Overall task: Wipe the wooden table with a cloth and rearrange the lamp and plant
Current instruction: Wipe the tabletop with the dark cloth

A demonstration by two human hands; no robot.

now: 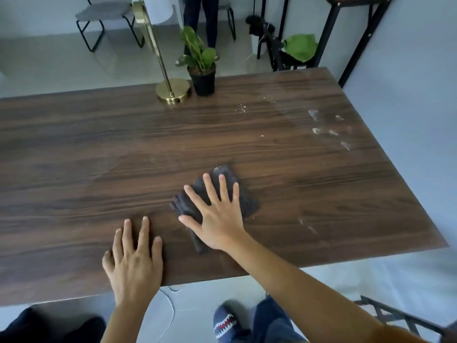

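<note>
My right hand (217,216) lies flat, fingers spread, pressing on the folded dark grey cloth (217,194), which sits on the dark brown wooden table (99,157) a little right of centre, nearer my edge. My left hand (134,258) rests open, palm down, on bare wood just beside the cloth's left side, near the table's front edge; it grips nothing.

At the far edge stands the brass lamp with a round disc base (173,91) and a thin slanted stem, and touching or just beside its right side is the small green leafy plant in a black pot (202,78). To the right of them, toward the far right corner, pale wet smears and droplets (326,127) mark the wood, with a few fainter streaks (308,226) close to the cloth's right.

Beyond the table I see a grey chair with black legs (103,13), someone's dark trouser legs (201,18), and a black-framed shelf (346,26). Below the table edge is my shark-patterned slipper (225,323).
</note>
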